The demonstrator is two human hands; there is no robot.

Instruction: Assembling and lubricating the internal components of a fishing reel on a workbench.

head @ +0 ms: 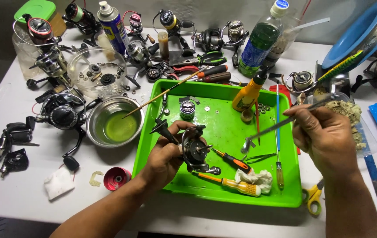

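Note:
My left hand [164, 158] grips a black fishing reel body [194, 150] over the bright green tray [223, 196]. My right hand [325, 134] holds long metal tweezers [281, 124]; their tip carries a small metal part [246, 144] just right of the reel. Two orange-handled screwdrivers [232, 161] [230, 184] and a crumpled white tissue [254, 177] lie in the tray below the reel. A small green spool [187, 109] stands near the tray's back.
A steel bowl of green liquid [114, 127] with a brush sits left of the tray. Several reels and parts crowd the left and back of the white table. An orange oil bottle [249, 91], spray can [113, 26], green bottle [261, 39], pliers and yellow scissors [314, 197] lie around.

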